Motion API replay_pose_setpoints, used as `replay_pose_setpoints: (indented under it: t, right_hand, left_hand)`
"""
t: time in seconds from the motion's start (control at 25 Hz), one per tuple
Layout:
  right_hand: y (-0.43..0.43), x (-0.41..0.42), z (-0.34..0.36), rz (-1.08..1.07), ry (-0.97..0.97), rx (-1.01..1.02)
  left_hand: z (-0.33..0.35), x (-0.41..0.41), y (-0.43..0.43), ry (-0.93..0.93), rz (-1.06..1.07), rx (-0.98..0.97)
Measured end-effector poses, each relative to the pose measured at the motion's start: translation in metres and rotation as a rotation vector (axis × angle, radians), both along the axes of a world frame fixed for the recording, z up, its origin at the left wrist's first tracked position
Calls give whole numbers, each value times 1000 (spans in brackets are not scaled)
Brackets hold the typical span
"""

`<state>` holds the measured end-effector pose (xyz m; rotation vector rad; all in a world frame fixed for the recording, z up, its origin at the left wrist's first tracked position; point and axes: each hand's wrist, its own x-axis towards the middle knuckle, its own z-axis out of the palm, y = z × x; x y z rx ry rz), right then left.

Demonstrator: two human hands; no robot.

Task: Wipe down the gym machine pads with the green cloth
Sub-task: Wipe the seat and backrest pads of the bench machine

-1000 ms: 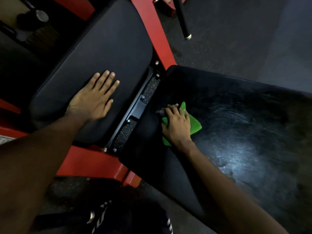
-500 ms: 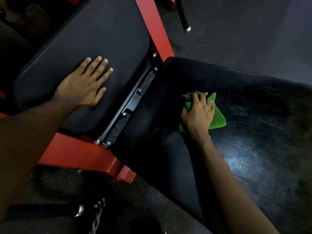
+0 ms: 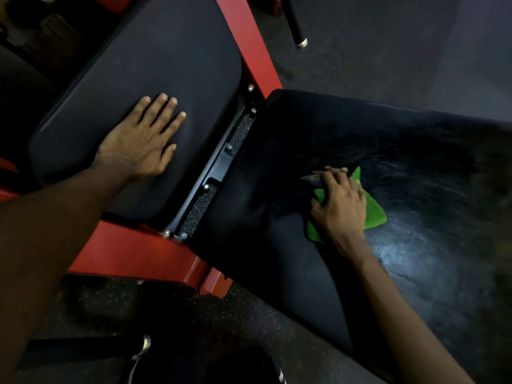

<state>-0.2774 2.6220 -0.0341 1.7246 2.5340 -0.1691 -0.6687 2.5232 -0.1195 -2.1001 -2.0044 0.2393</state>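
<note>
We see the right hand [image 3: 339, 207] at centre right of the frame, fingers [image 3: 333, 173] curled down over the green cloth [image 3: 374, 213] and pressing it flat onto the large black pad [image 3: 304, 273] that fills the right half of the view. The cloth shows on both sides of the hand, a wide fold to its right and a small corner near the wrist. Streaky, shiny marks lie on the pad right of the cloth. At left of centre the left hand [image 3: 138, 142] lies palm down on the second black pad [image 3: 155, 59], fingers [image 3: 163, 106] spread and straight, holding nothing. Between the two pads runs a black bracket [image 3: 221, 164] with bolts, speckled floor showing through the gap. The red frame [image 3: 133, 253] passes under both pads and up along the upper middle. A black bar [image 3: 295, 23] with a metal tip stands at the top, over the dark floor [image 3: 374, 51]. At the bottom edge dark clothing with white stripes [image 3: 138, 361] is in view
</note>
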Motion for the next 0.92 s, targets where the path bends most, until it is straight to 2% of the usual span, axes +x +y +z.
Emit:
replay_pose_setpoints:
  t: [0.12, 0.2, 0.28, 0.4, 0.48, 0.56, 0.72, 0.84, 0.92]
  right_hand:
    - [-16, 43, 25, -144, 6, 72]
    - [-40, 56, 31, -188, 20, 96]
    - [-70, 51, 26, -157, 18, 101]
    - [-112, 34, 14, -4, -22, -32]
    - [-114, 47, 24, 51, -37, -87]
    - [-101, 85, 45, -10, -50, -3]
    - [-79, 146, 76, -239, 11, 174]
    - [-85, 112, 54, -281, 17, 215]
    - [-87, 80, 34, -217, 17, 186]
  left_hand:
    - [2, 2, -3, -10, 8, 33]
    - [9, 3, -3, -39, 81, -15]
    - [16, 31, -2, -218, 199, -13]
    - [16, 137, -15, -482, 136, -6]
    - [22, 218, -34, -750, 154, -28]
    - [30, 272, -53, -961, 214, -65]
    - [19, 293, -70, -1027, 291, -134]
    - [4, 292, -75, -1012, 280, -153]
    - [0, 294, -76, -1011, 278, -138]
